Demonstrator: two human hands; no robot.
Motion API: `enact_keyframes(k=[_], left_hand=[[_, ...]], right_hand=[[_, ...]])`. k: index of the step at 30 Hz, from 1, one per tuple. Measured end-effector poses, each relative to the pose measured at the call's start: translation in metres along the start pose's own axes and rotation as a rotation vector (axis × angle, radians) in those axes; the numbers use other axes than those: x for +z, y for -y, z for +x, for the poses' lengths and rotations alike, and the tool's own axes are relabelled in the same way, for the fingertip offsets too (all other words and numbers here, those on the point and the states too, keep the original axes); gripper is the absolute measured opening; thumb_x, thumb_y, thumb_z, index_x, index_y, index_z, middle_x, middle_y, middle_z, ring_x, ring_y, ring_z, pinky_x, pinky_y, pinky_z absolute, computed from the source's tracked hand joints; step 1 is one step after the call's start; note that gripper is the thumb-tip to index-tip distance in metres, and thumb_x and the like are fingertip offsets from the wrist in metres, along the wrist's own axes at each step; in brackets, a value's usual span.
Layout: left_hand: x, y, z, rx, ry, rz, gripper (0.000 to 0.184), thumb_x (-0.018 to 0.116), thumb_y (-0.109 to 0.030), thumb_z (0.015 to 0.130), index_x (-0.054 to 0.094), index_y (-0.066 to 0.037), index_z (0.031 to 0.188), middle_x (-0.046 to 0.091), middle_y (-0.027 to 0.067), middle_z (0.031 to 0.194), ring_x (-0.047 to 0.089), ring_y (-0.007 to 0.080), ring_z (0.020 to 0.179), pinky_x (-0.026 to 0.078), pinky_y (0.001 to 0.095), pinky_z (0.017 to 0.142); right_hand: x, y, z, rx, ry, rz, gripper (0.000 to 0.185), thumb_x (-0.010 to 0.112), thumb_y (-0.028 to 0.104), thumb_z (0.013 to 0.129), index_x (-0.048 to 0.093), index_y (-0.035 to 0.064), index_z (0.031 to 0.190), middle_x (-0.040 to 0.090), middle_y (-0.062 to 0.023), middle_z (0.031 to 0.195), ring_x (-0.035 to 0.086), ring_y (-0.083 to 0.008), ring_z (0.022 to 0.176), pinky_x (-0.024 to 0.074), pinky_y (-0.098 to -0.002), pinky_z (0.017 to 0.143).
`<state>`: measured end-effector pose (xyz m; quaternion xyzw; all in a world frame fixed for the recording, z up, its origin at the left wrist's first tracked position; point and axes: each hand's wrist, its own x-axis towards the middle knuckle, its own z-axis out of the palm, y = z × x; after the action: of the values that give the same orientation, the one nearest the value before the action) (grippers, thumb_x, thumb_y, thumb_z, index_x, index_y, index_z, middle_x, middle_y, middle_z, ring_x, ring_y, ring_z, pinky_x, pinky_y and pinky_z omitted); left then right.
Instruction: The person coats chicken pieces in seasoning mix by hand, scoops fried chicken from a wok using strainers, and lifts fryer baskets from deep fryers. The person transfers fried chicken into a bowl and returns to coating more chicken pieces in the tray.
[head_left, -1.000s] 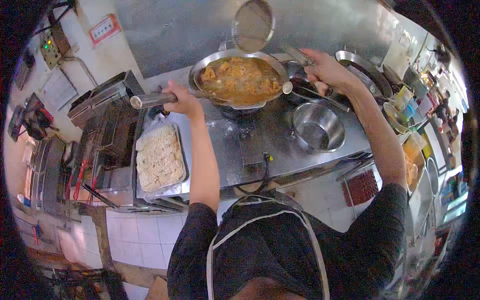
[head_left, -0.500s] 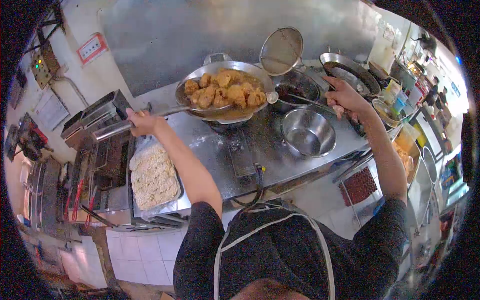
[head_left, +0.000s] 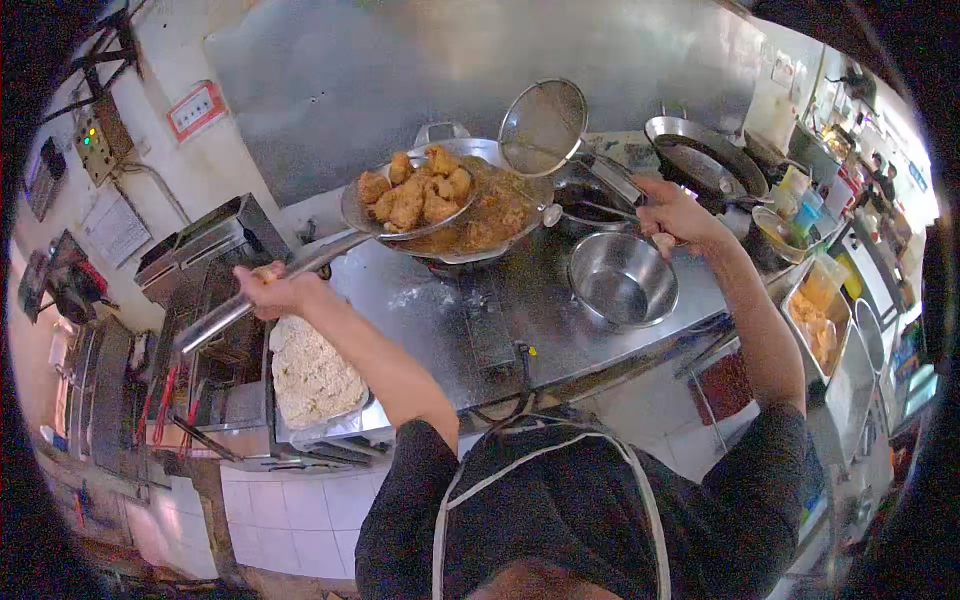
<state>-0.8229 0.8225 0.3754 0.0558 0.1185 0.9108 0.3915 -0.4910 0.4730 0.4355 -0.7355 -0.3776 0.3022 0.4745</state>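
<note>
My left hand [head_left: 272, 290] is closed round the long metal handle of a skimmer [head_left: 330, 250]. Its shallow bowl carries several golden-brown fried pieces [head_left: 418, 195] over the left side of a wide pan of hot oil [head_left: 497, 243]. More pieces lie in the bubbling oil. My right hand [head_left: 682, 214] grips a round mesh strainer [head_left: 543, 127], raised and tilted above the pan's right edge. A thin rod with a small round pale end [head_left: 552, 214] also runs to the right hand; how it is held is partly hidden by the fingers.
A steel bowl [head_left: 623, 280] stands on the steel counter [head_left: 420, 340], with a dark pot [head_left: 590, 200] behind it. At the left is a tray of pale floured food [head_left: 315, 378] beside a fryer [head_left: 215, 310]. A large wok [head_left: 705, 160] sits at the back right.
The skimmer has lifted and shifted left, bringing the fried pieces out of the oil. The left hand has dropped lower in view. The mesh strainer has moved left, over the pan's edge.
</note>
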Motion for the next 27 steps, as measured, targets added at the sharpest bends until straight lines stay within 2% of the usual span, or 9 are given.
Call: enact_keyframes(k=[5,7,10,11,14,17,19,22,27], left_hand=[[0.035,-0.022,0.003,0.016,-0.021,0.052,0.023,0.061,-0.018,0.076,0.045,-0.012,0.060,0.041,-0.0016,0.054,0.042,0.0112,0.051,0.031,0.0256,0.045],[0.052,-0.035,0.015,-0.024,0.125,0.072,0.018,0.058,-0.020,0.077,0.049,-0.011,0.064,0.043,-0.0009,0.058,0.042,0.0110,0.052,0.031,0.0245,0.046],[0.066,-0.068,0.015,-0.080,0.091,-0.011,0.014,0.056,-0.022,0.078,0.052,-0.011,0.071,0.045,-0.0007,0.062,0.044,0.0104,0.054,0.031,0.0236,0.046],[0.058,-0.068,0.018,-0.113,0.279,-0.165,0.014,0.057,-0.023,0.077,0.053,-0.010,0.073,0.045,-0.0006,0.061,0.044,0.0106,0.055,0.032,0.0230,0.047],[0.040,-0.041,0.026,0.128,0.137,0.015,0.013,0.056,-0.019,0.076,0.050,-0.009,0.070,0.044,0.0008,0.060,0.040,0.0114,0.050,0.030,0.0235,0.045],[0.039,-0.039,0.032,-0.059,0.025,0.030,0.018,0.057,-0.017,0.074,0.046,-0.009,0.063,0.043,0.0012,0.059,0.039,0.0119,0.047,0.028,0.0244,0.043],[0.051,-0.043,0.016,-0.055,0.027,-0.051,0.023,0.059,-0.017,0.072,0.043,-0.009,0.058,0.041,0.0017,0.057,0.038,0.0123,0.046,0.027,0.0254,0.040],[0.051,-0.040,0.010,-0.023,-0.035,-0.007,0.020,0.062,-0.016,0.070,0.046,-0.009,0.061,0.043,0.0020,0.057,0.038,0.0116,0.045,0.028,0.0248,0.039],[0.059,-0.030,0.009,0.084,0.011,0.017,0.017,0.063,-0.013,0.071,0.048,-0.009,0.063,0.044,0.0013,0.058,0.038,0.0107,0.045,0.028,0.0246,0.039]], right_hand=[[-0.008,-0.017,0.012,0.009,-0.012,0.034,0.061,0.048,0.001,0.078,0.026,0.0074,0.135,0.044,0.0003,0.059,0.039,-0.0075,0.039,0.0364,-0.0228,0.031],[-0.012,-0.029,0.024,-0.124,-0.080,0.005,0.061,0.048,0.002,0.078,0.026,0.0051,0.134,0.044,0.0005,0.058,0.039,-0.0070,0.039,0.0317,-0.0222,0.030],[0.001,0.001,-0.005,-0.072,-0.040,0.016,0.061,0.049,0.001,0.076,0.027,0.0018,0.133,0.044,0.0008,0.057,0.040,-0.0062,0.042,0.0304,-0.0212,0.033],[-0.002,0.009,-0.006,-0.080,-0.047,0.027,0.061,0.049,0.001,0.076,0.027,0.0018,0.133,0.044,0.0008,0.057,0.040,-0.0062,0.042,0.0304,-0.0212,0.033],[0.018,0.009,-0.006,-0.057,-0.078,0.032,0.059,0.048,0.000,0.075,0.031,0.0003,0.131,0.044,0.0018,0.056,0.040,-0.0050,0.044,0.0309,-0.0200,0.037],[0.021,0.000,-0.014,-0.023,-0.028,-0.006,0.060,0.047,0.000,0.074,0.030,0.0023,0.132,0.043,0.0024,0.055,0.041,-0.0043,0.046,0.0307,-0.0185,0.039],[0.022,0.005,-0.017,-0.004,-0.027,0.025,0.062,0.048,0.001,0.074,0.029,0.0028,0.133,0.044,0.0020,0.055,0.041,-0.0046,0.045,0.0303,-0.0188,0.038],[0.020,0.024,-0.013,0.015,-0.045,-0.254,0.063,0.045,0.002,0.077,0.023,0.0046,0.136,0.045,0.0003,0.054,0.038,-0.0061,0.035,0.0356,-0.0225,0.031],[0.031,0.090,-0.029,0.011,0.069,-0.522,0.063,0.042,-0.002,0.075,0.026,0.0093,0.135,0.046,-0.0017,0.054,0.041,-0.0088,0.032,0.0434,-0.0256,0.030]])
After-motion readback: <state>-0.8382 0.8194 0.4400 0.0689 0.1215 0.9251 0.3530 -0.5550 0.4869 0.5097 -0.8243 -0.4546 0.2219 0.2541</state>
